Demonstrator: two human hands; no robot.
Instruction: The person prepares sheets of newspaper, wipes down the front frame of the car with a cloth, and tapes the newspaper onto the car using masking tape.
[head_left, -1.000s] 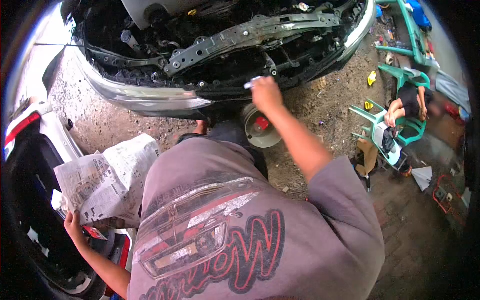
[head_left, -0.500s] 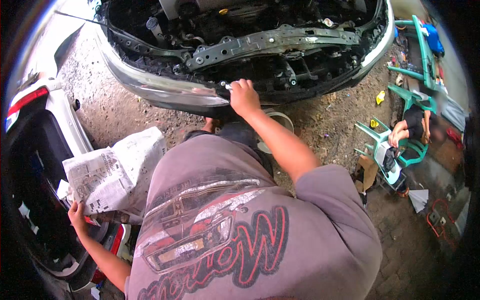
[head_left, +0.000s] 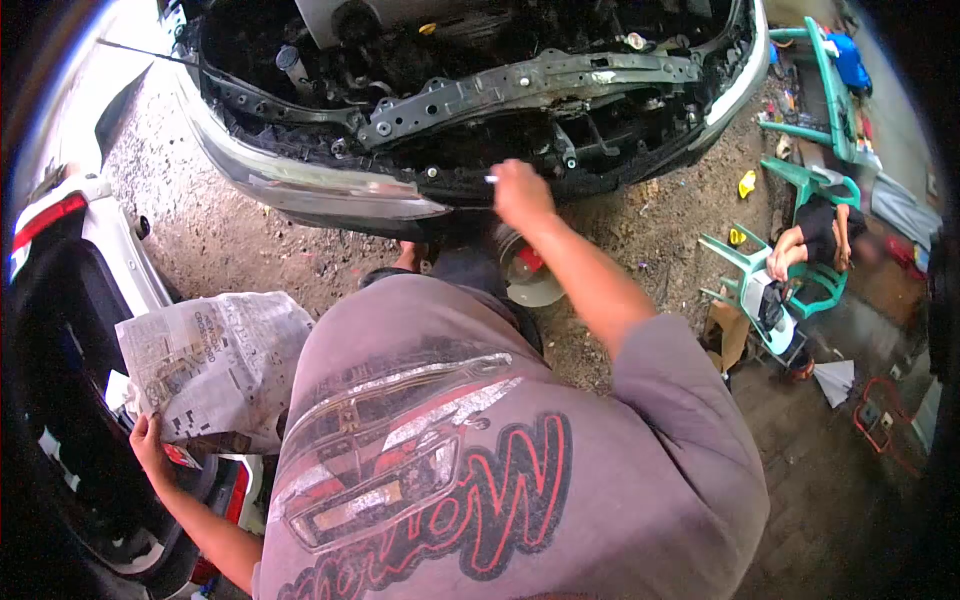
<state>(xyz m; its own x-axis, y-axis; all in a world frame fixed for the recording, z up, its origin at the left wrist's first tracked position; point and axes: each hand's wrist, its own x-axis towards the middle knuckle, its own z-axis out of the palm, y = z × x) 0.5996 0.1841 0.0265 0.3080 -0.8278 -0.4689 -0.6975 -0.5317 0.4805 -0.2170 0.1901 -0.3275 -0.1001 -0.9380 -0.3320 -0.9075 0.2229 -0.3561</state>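
My left hand [head_left: 148,443] is closed on the lower left corner of a printed newspaper sheet [head_left: 222,368], which hangs out to my left and reaches toward my shirt. My right hand [head_left: 523,197] is stretched forward, closed on something small with a white tip [head_left: 491,180]; its kind is too small to make out. That hand is in front of the car's front bumper [head_left: 330,190], right of its pale, scuffed section; whether it touches the bumper I cannot tell. Behind the bumper lies the exposed metal crossbeam [head_left: 460,104] of the engine bay.
A bucket [head_left: 540,293] with something red inside stands below my right forearm. On my left lies a white car part with a red lamp [head_left: 50,222]. At right, a seated person [head_left: 825,235] is near green plastic chairs [head_left: 745,262]. The ground [head_left: 640,230] is gravelly.
My right hand has moved right along the bumper, away from the pale section. The newspaper has shifted and folded a little in my left hand. The whole view has shifted slightly.
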